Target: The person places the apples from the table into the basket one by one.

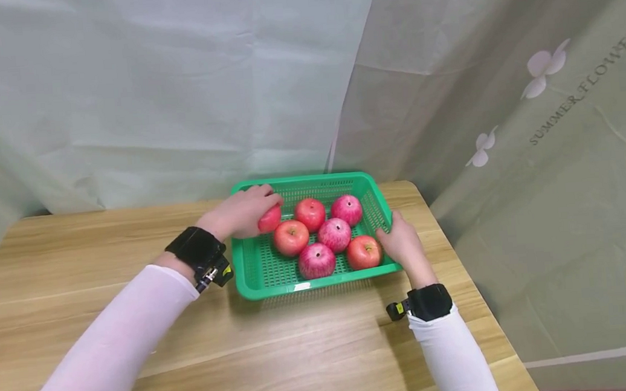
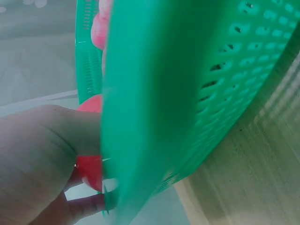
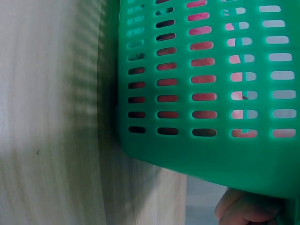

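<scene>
A green plastic basket with slotted sides stands on the table and holds several red apples. At its left end my left hand reaches over the rim and grips a red apple, partly covered by the fingers. The left wrist view shows the same apple between thumb and fingers, behind the basket's wall. My right hand holds the basket's right rim, the thumb on the inner side. In the right wrist view, curled fingers show below the basket's corner; the rest of that hand is hidden.
The wooden table spreads in front of the basket and to its left. Close behind it hangs a pale curtain, and a printed one borders the table's right edge. A white sticker marks the front rim.
</scene>
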Available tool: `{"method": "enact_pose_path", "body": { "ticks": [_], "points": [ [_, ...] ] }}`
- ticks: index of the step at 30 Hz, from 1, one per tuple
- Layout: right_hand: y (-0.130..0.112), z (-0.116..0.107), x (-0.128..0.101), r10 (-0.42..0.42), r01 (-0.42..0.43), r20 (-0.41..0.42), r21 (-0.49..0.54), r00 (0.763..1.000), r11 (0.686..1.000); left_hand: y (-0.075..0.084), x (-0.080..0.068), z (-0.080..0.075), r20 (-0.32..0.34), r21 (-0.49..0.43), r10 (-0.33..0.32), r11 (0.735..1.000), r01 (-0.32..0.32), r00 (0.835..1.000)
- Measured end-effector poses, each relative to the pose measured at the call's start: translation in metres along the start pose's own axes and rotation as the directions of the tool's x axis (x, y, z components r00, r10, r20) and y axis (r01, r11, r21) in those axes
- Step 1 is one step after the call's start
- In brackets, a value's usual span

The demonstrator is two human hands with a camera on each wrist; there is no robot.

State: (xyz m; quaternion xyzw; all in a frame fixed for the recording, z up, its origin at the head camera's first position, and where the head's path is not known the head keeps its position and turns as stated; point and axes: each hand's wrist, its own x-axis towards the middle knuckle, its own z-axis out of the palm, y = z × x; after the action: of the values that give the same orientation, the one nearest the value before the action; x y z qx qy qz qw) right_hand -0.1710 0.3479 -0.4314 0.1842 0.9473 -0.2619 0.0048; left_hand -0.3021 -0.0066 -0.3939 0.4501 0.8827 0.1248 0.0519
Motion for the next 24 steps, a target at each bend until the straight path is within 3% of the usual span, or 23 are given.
{"method": "enact_pose_path", "body": {
  "ticks": [12,24],
  "points": [
    [0.000,0.001,0.001,0.003,-0.003,0.001,-0.003,1.000,1.000,-0.005,0.001,0.010,-0.004,-0.015,-0.050,0.999,0.049,0.999],
    [0.000,0.000,0.001,0.000,0.000,-0.009,-0.006,1.000,1.000,-0.009,0.005,0.018,-0.031,0.031,-0.010,0.999,0.010,0.999]
  ]
}}
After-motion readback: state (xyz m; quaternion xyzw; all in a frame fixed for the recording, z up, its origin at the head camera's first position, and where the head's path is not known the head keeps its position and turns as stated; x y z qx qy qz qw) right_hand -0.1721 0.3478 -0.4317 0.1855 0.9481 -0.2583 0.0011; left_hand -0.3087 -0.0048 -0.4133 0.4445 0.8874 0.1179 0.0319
